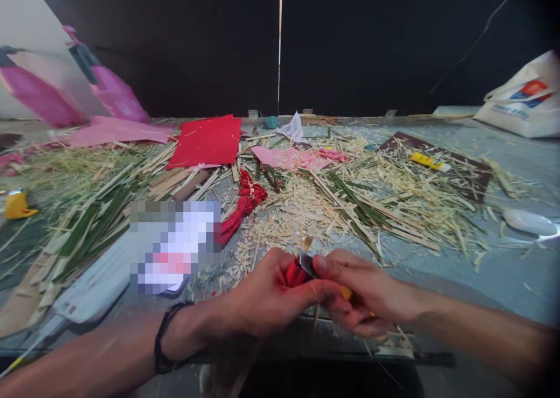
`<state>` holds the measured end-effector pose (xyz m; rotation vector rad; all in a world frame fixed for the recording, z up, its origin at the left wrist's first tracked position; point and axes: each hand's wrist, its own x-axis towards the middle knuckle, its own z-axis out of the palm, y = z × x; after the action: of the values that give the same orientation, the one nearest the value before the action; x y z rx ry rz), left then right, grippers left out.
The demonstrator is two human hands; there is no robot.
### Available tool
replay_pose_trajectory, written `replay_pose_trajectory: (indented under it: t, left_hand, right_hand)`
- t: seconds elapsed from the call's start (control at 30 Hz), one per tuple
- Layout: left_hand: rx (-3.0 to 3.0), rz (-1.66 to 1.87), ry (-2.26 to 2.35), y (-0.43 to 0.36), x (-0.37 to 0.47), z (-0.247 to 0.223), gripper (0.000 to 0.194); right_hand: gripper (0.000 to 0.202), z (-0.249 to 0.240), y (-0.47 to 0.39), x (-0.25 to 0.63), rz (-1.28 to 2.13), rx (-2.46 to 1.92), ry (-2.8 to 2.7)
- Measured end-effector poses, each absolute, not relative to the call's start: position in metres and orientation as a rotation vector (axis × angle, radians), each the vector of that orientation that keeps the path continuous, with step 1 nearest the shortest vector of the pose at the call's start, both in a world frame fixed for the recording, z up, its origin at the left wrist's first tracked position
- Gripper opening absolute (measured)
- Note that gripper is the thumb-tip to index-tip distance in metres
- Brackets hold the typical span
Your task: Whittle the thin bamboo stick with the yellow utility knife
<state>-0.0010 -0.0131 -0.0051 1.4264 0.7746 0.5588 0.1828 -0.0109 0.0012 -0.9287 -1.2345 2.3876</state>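
Note:
My left hand (275, 293), a dark band on its wrist, is closed near the table's front edge on a short bamboo strip (307, 244), whose pale end sticks up past the fingers. Red material (296, 273) lies against those fingers; whether it wraps a finger or the strip, I cannot tell. My right hand (354, 284) is closed around a knife with a yellow handle (345, 293), mostly hidden by the fingers. Its grey blade (308, 264) rests against the strip and the red material, beside my right thumb. Both hands touch each other.
Bamboo shavings (301, 211) and green strips (356, 202) litter the table. Around them lie red paper (205, 141), a twisted red cloth (242, 205), a white power strip (100, 275), a pixelated object (177, 249), a yellow tube (430, 162) and a yellow tape measure (18, 205).

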Motion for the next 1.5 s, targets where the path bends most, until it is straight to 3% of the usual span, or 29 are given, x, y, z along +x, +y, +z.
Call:
replay_pose_trajectory:
  t: [0.23, 0.63, 0.97, 1.4, 1.5]
  left_hand:
    - [1.398, 0.679, 0.738, -0.007, -0.001, -0.011, 0.055]
    - [1.409, 0.543, 0.638, -0.002, -0.001, -0.004, 0.047]
    - [1.423, 0.531, 0.68, -0.003, -0.004, -0.01, 0.053]
    - [1.407, 0.623, 0.92, -0.008, 0.0, -0.017, 0.064]
    - [1.376, 0.589, 0.873, -0.005, -0.003, -0.017, 0.064]
  right_hand:
    - [0.069, -0.004, -0.008, 0.179, 2.315, -0.963, -1.183]
    - [0.065, -0.015, 0.003, 0.19, 2.485, -0.748, -1.261]
    - [0.062, -0.012, 0.0, 0.19, 2.469, -0.796, -1.243]
    - [0.061, -0.005, 0.007, 0.184, 1.927, -1.017, -0.978]
    - [0.061, -0.006, 0.018, 0.19, 1.965, -0.963, -0.937]
